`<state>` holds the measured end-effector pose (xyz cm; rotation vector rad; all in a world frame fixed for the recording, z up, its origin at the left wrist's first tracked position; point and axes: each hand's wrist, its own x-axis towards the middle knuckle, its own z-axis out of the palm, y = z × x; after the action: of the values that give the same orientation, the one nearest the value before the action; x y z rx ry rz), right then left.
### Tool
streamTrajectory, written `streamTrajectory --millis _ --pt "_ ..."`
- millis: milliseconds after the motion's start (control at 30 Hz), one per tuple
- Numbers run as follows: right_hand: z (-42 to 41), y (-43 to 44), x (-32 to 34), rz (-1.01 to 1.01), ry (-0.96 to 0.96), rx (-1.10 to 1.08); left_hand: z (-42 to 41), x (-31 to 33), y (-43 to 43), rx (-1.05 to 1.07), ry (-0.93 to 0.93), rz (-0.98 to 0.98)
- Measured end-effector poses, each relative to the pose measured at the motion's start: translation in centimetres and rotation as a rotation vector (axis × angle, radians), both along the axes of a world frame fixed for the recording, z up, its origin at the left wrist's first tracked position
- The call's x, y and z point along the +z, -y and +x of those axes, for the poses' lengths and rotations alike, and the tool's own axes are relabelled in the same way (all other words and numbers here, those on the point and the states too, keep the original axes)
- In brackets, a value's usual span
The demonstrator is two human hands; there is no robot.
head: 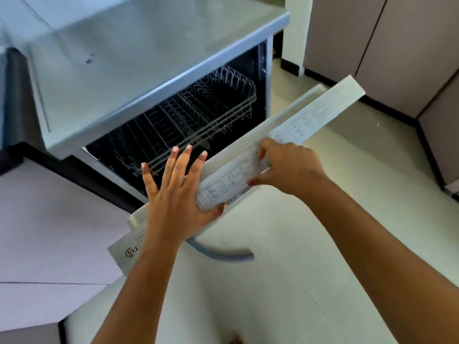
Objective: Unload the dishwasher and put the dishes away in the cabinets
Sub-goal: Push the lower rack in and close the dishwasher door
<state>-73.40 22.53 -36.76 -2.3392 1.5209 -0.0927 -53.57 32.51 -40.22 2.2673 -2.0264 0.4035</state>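
The dishwasher door (320,105) is partly open, its top edge with a printed label facing me. My left hand (173,192) lies on that edge with straight, spread fingers, thumb against the label. My right hand (288,165) grips the door's top edge, fingers curled over it and thumb underneath. Inside the dark opening the upper wire rack (198,115) shows; I see no dishes in it.
A steel countertop (139,45) runs above the dishwasher. A curved grey door handle (223,254) sits below the door edge. Beige tall cabinets (387,45) stand at the right with a black plinth. Pale floor tiles lie under me.
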Motion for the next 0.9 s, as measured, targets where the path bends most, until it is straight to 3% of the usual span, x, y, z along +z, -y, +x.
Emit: streamTrajectory --millis 233,333,667,900 --pt "5.3 5.5 2.4 -0.241 -0.021 0.172 4.3 2.6 3.7 0.084 0.031 -0.093" --pt "8.1 8.0 3.5 -0.367 -0.138 0.197 6.8 3.5 5.7 0.157 0.072 -0.122" --pt "15.0 12.5 7.0 -0.342 -0.386 0.412 11.6 4.8 9.9 0.196 0.056 -0.099" --pt "18.1 12.8 6.9 -0.521 -0.477 0.411 13.4 5.1 11.2 0.089 0.064 -0.203"
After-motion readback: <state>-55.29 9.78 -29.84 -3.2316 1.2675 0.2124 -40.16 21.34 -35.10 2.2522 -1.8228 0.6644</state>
